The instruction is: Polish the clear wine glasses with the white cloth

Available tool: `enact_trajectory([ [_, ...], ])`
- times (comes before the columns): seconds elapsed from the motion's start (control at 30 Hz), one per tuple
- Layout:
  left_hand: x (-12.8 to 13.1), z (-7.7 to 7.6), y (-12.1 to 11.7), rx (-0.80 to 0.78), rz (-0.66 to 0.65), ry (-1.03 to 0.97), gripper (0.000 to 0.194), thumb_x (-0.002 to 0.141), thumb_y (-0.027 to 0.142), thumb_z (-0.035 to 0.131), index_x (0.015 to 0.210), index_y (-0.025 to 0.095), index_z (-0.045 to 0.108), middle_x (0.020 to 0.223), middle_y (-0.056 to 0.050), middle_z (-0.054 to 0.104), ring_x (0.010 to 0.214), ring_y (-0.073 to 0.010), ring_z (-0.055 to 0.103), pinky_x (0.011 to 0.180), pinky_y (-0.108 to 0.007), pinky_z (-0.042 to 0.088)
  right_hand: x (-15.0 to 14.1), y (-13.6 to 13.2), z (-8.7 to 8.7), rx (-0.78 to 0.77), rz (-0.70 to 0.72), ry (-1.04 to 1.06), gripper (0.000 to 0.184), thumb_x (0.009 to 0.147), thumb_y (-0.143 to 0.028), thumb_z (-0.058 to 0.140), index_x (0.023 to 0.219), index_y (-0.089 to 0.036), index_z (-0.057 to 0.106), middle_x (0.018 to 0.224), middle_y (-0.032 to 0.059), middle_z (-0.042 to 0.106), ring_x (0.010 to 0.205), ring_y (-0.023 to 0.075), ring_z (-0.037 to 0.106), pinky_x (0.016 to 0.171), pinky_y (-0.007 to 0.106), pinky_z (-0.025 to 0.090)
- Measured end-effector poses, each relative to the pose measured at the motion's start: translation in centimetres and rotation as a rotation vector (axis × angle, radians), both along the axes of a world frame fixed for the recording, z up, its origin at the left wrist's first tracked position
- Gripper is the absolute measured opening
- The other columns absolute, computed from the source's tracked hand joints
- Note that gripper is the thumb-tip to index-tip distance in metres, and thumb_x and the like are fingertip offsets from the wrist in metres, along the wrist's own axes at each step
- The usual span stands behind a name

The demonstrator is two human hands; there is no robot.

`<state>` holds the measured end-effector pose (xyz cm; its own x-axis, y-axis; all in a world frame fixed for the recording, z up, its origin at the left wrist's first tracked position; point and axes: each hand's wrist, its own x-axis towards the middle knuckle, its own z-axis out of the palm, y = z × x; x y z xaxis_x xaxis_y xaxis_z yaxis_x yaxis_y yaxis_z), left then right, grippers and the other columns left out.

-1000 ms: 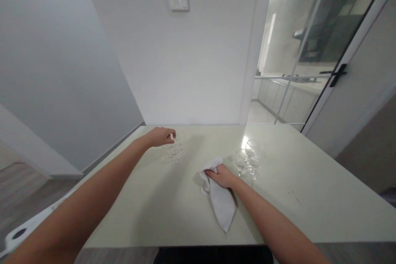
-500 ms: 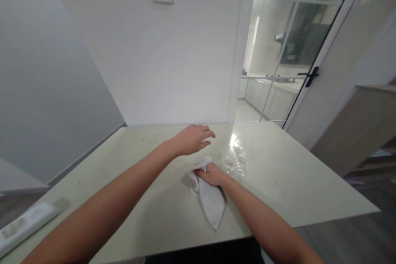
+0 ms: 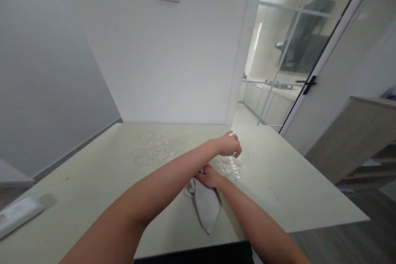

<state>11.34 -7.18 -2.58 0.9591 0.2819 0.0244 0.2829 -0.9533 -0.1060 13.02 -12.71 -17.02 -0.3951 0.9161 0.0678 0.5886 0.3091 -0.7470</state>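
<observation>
My right hand (image 3: 210, 176) is closed on a white cloth (image 3: 206, 206), which is bunched at the top and hangs to a point near the table's front edge. My left arm crosses over in front of it. Beyond, my left hand (image 3: 229, 145) is at the clear glasses (image 3: 231, 168) on the right, its fingers curled down at a glass rim and one finger raised. The hand covers much of that glass, so the exact grip is partly hidden. Another group of clear glasses (image 3: 157, 148) stands on the left side of the table.
The pale table (image 3: 297, 181) meets a white wall (image 3: 173, 66) at the back. A white power strip (image 3: 20, 214) lies at the left edge. Behind to the right are a glazed door with a black handle (image 3: 306, 84) and a wooden shelf unit (image 3: 355, 140).
My left hand has moved right, from above the cloth to the right-hand glasses, its fingers curling. My right hand keeps holding the cloth in about the same place. The view has shifted slightly.
</observation>
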Motion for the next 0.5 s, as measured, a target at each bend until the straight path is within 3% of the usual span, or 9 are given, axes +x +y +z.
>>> enact_trajectory([
  [0.13,-1.6,-0.1,0.3,-0.027,-0.04,-0.07,0.027,0.072,0.004,0.065,0.076,0.029,0.072,0.08,0.0,0.073,0.108,-0.0224,0.053,0.109,-0.056,0.013,-0.1,-0.2,0.2,0.017,0.018,-0.009,0.038,0.087,-0.046,0.051,0.076,-0.014,0.07,0.065,0.0032,0.066,0.067,0.0195,0.06,0.064,0.031,0.049],
  [0.3,-4.6,0.7,0.8,-0.013,-0.004,-0.095,0.025,0.073,0.006,0.066,0.078,0.029,0.073,0.084,0.001,0.073,0.111,-0.021,0.052,0.11,-0.052,0.014,-0.2,-0.5,0.7,0.141,0.096,0.145,0.029,0.086,-0.035,0.054,0.106,-0.018,0.066,0.105,0.0059,0.07,0.096,0.0224,0.063,0.089,0.035,0.049],
  [0.5,-9.6,2.6,2.0,-0.004,0.138,-0.121,0.019,0.078,0.012,0.065,0.083,0.029,0.073,0.096,0.0,0.072,0.118,-0.0213,0.048,0.11,-0.048,0.015,-0.3,-0.3,0.5,0.16,0.227,0.151,0.027,0.09,-0.032,0.049,0.109,-0.021,0.066,0.113,0.0052,0.068,0.106,0.0209,0.061,0.1,0.037,0.043],
])
